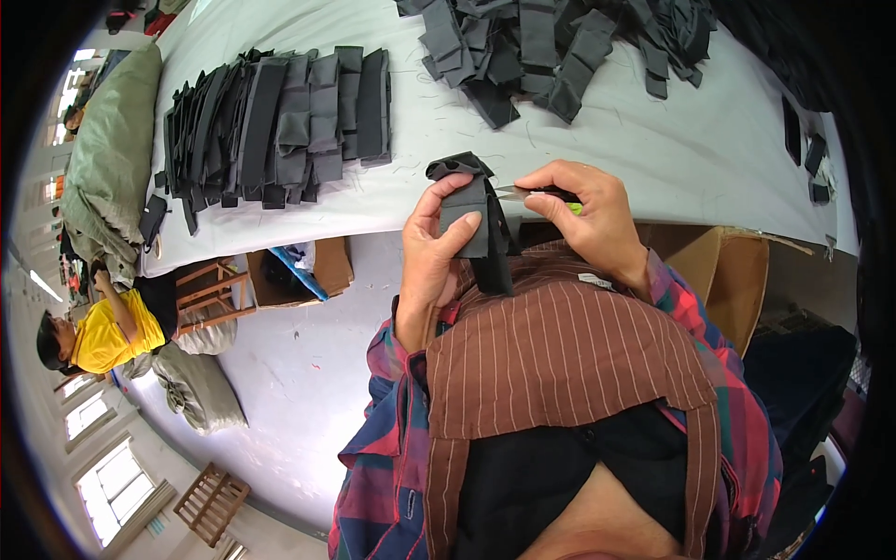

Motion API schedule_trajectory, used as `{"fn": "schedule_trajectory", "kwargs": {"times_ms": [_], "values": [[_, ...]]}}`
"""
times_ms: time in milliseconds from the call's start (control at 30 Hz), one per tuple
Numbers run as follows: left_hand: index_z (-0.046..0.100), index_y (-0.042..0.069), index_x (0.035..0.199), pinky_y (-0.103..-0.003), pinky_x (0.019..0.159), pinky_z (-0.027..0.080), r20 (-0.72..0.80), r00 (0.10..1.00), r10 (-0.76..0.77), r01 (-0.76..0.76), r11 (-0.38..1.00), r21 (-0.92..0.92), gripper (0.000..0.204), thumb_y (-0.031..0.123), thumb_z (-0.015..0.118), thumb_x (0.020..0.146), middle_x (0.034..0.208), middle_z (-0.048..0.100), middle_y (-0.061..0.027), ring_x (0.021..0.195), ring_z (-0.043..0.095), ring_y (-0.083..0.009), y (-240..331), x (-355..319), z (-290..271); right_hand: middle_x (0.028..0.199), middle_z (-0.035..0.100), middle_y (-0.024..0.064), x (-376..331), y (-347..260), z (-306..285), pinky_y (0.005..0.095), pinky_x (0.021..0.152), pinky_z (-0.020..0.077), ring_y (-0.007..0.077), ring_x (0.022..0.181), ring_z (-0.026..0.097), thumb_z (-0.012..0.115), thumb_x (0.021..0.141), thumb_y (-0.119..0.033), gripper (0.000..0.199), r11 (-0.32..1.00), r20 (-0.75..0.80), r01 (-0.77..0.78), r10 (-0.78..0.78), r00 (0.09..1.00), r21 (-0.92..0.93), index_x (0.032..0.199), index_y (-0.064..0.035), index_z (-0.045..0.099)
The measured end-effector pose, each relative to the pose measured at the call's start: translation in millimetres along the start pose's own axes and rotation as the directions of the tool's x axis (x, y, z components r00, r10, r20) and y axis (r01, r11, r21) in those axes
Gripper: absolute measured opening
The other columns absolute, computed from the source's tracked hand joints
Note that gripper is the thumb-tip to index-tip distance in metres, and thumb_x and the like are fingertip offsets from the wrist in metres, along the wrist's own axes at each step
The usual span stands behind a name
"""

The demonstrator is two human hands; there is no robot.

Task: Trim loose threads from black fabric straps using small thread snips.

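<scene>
Close in front of my apron, at the near edge of the cloth-covered table (pixel 420 191), my left hand (pixel 427 245) pinches a folded dark grey fabric strip (pixel 474 222). Its upper end curls over my fingers and a tail hangs below them. In my right hand (pixel 597 215) is a pair of small thread snips (pixel 511 192) with pointed metal blades and a bit of yellow-green on the handle. The blade tips point left and lie right beside the strip's edge; whether they touch it I cannot tell.
Stacked dark strips (pixel 280 126) lie in a row at the table's left. A loose heap of them (pixel 523 47) is at the far side. A green sack (pixel 107 140), a wooden stool (pixel 213 294), a cardboard box (pixel 333 266) and a person in yellow (pixel 117 322) are on the left.
</scene>
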State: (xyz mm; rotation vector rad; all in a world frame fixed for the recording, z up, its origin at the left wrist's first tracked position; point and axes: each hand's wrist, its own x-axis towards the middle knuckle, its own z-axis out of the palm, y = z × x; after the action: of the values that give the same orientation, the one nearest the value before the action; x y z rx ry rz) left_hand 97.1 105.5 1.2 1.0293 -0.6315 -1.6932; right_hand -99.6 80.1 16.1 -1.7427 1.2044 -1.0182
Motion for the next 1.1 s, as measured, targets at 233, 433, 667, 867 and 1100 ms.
{"fn": "schedule_trajectory", "kwargs": {"times_ms": [233,433,667,867,1100], "values": [[0.054,-0.002,0.122,-0.026,0.087,0.047,-0.021,0.998,0.059,-0.057,0.994,0.094,0.043,-0.006,0.060,0.080,0.112,0.058,-0.0086,0.099,0.056,-0.0130,0.1,-1.7,2.6,0.072,0.065,0.0027,-0.9,0.8,3.2,0.0325,0.063,0.0402,0.0216,0.063,0.058,0.068,0.079,-0.017,0.008,0.972,0.019,0.104,-0.102,0.995,-0.211,0.085,-0.0125,0.069],[0.054,-0.001,0.122,-0.026,0.087,0.047,-0.021,0.998,0.059,-0.057,0.994,0.092,0.042,-0.007,0.059,0.080,0.112,0.058,-0.0088,0.099,0.057,-0.0131,1.0,-2.2,5.4,0.070,0.064,0.0019,-0.4,1.7,4.7,0.0321,0.062,0.0391,0.0202,0.062,0.056,0.068,0.079,-0.018,0.008,0.964,0.004,0.108,-0.111,0.994,-0.242,0.085,-0.0129,0.069],[0.054,-0.001,0.122,-0.026,0.087,0.047,-0.009,0.998,0.067,-0.065,0.993,0.098,0.043,-0.007,0.059,0.080,0.111,0.058,-0.0082,0.099,0.057,-0.0129,-0.2,-1.4,4.2,0.071,0.065,0.0010,0.6,0.5,4.8,0.0313,0.062,0.0392,0.0200,0.060,0.055,0.069,0.078,-0.017,0.008,0.962,-0.003,0.132,-0.137,0.991,-0.238,0.086,-0.0130,0.069],[0.054,0.000,0.122,-0.026,0.087,0.047,-0.016,0.999,0.046,-0.045,0.996,0.080,0.042,-0.007,0.059,0.080,0.111,0.058,-0.0081,0.098,0.057,-0.0127,1.5,-1.3,6.1,0.072,0.065,0.0003,1.4,2.9,7.2,0.0312,0.062,0.0389,0.0193,0.061,0.055,0.070,0.078,-0.018,0.009,0.967,-0.015,0.129,-0.135,0.991,-0.218,0.085,-0.0132,0.069],[0.054,0.000,0.121,-0.025,0.087,0.047,-0.024,0.999,0.038,-0.036,0.997,0.074,0.042,-0.006,0.060,0.080,0.111,0.058,-0.0076,0.098,0.057,-0.0120,0.7,0.9,6.1,0.076,0.067,0.0005,5.2,0.9,4.0,0.0307,0.064,0.0395,0.0197,0.066,0.057,0.071,0.077,-0.018,0.010,0.974,-0.021,0.100,-0.106,0.994,-0.204,0.085,-0.0129,0.068]]}}
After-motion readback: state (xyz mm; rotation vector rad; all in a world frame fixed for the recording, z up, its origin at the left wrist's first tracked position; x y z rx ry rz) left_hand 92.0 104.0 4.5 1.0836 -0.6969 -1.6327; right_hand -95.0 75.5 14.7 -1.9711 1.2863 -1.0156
